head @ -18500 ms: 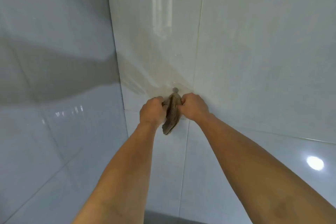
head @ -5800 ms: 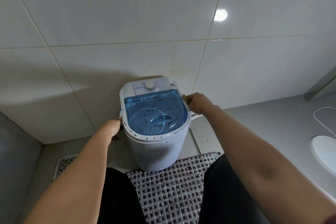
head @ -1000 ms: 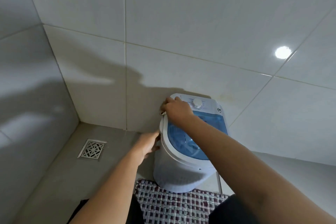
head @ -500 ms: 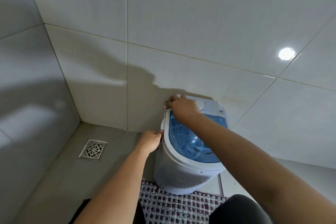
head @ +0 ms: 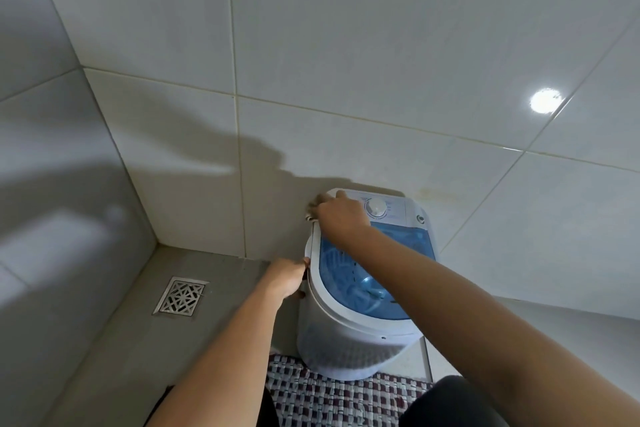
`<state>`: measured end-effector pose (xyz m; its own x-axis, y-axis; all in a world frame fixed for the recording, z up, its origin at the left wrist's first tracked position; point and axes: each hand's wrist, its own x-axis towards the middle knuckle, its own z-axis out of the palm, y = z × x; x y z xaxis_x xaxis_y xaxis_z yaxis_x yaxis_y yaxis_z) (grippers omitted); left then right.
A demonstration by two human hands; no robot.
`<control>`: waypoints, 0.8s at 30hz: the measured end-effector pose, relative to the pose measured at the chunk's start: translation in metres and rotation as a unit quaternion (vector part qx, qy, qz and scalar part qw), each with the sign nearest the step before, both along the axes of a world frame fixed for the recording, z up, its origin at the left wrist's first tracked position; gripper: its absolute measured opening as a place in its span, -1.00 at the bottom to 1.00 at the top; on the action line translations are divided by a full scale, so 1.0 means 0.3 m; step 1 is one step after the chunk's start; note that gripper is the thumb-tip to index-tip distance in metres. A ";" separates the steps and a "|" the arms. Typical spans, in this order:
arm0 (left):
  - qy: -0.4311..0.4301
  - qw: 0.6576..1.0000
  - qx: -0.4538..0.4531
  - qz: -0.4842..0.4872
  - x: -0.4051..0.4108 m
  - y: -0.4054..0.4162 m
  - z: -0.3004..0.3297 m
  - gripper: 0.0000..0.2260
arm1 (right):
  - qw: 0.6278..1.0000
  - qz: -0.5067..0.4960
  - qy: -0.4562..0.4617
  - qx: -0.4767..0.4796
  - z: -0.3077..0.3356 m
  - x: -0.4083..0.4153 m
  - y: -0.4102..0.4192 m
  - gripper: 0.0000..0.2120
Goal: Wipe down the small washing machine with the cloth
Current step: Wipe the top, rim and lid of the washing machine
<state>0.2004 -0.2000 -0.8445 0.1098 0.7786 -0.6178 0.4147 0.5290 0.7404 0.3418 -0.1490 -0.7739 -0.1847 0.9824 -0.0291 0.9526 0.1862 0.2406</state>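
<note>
The small white washing machine (head: 346, 347) with a clear blue lid (head: 349, 281) and a white dial (head: 376, 207) stands on the floor against the tiled wall. My right hand (head: 341, 215) presses on the top back left corner of the machine, next to the dial. Only a small grey edge of the cloth (head: 309, 217) shows under its fingers. My left hand (head: 286, 277) grips the machine's left side just under the rim.
A metal floor drain (head: 181, 296) lies in the grey floor to the left. A checked woven mat (head: 339, 395) lies in front of the machine, between my dark-clothed knees. Tiled walls meet in a corner at the left.
My right hand has slid slightly toward the back left corner of the top panel, uncovering more of the dial. My left hand stays on the machine's left side.
</note>
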 end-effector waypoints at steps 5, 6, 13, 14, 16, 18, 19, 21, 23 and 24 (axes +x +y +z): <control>0.010 1.000 -0.015 -0.002 -0.003 0.001 0.021 -0.62 | 0.990 -0.132 0.040 0.015 0.020 0.169 -0.010 -0.54; 0.016 1.000 -0.014 -0.002 -0.002 0.000 0.032 -0.67 | 0.989 -0.139 0.037 0.023 0.021 0.174 -0.022 -0.55; -0.012 1.000 -0.011 0.016 0.003 0.031 -0.040 -0.62 | 0.997 -0.064 0.041 0.023 -0.044 0.133 -0.081 -0.53; -0.013 1.000 -0.009 0.012 0.001 0.034 -0.043 -0.62 | 0.995 -0.085 0.049 0.027 -0.028 0.149 -0.055 -0.52; -0.008 1.000 -0.008 0.002 0.000 0.041 -0.048 -0.62 | 0.989 -0.133 0.053 0.037 0.005 0.149 -0.002 -0.54; 0.005 1.000 -0.008 -0.008 -0.002 0.051 -0.057 -0.59 | 0.985 -0.158 0.056 0.037 0.021 0.112 0.036 -0.59; 0.016 1.000 -0.006 -0.011 -0.006 0.059 -0.070 -0.56 | 0.985 -0.158 0.064 0.037 0.021 0.091 0.048 -0.59; 0.033 0.999 -0.004 -0.014 -0.014 0.074 -0.096 -0.50 | 0.986 -0.139 0.082 0.035 0.008 0.062 0.057 -0.58; 0.033 0.999 -0.005 -0.011 -0.016 0.083 -0.110 -0.50 | 0.989 -0.113 0.094 0.026 -0.004 0.057 0.042 -0.58; 0.031 0.999 -0.007 -0.007 -0.015 0.084 -0.110 -0.51 | 0.989 -0.106 0.099 0.020 -0.006 0.061 0.030 -0.58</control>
